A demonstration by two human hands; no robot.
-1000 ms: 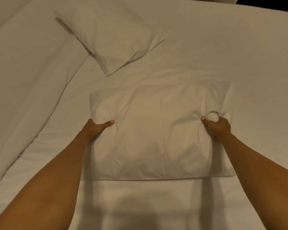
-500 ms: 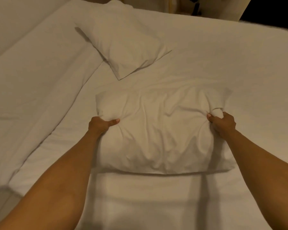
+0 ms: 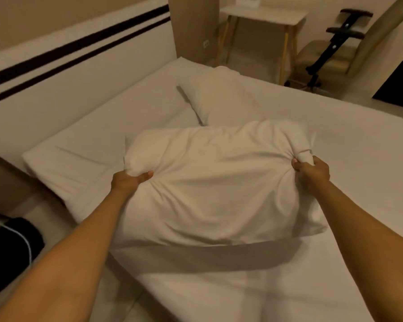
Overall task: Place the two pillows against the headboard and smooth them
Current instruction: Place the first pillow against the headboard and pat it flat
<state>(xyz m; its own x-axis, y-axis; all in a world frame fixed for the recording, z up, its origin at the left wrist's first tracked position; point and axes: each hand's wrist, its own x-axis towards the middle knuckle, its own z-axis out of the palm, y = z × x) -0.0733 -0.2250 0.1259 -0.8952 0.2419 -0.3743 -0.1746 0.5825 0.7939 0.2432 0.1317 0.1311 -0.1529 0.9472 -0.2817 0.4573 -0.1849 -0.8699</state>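
Both hands hold the near pillow [image 3: 214, 182] above the bed [image 3: 335, 147], left hand [image 3: 128, 182] bunching its left edge, right hand [image 3: 312, 170] its right corner (each grip closed tight). The second pillow [image 3: 221, 98] lies beyond, near the striped headboard [image 3: 79, 63].

Two white pillows show, one [image 3: 209, 189] at centre and one [image 3: 221, 98] toward twelve o'clock, with two hands, left [image 3: 128, 182] and right [image 3: 312, 169], one bed [image 3: 347, 159], one headboard [image 3: 79, 73] and one desk [image 3: 263, 15].
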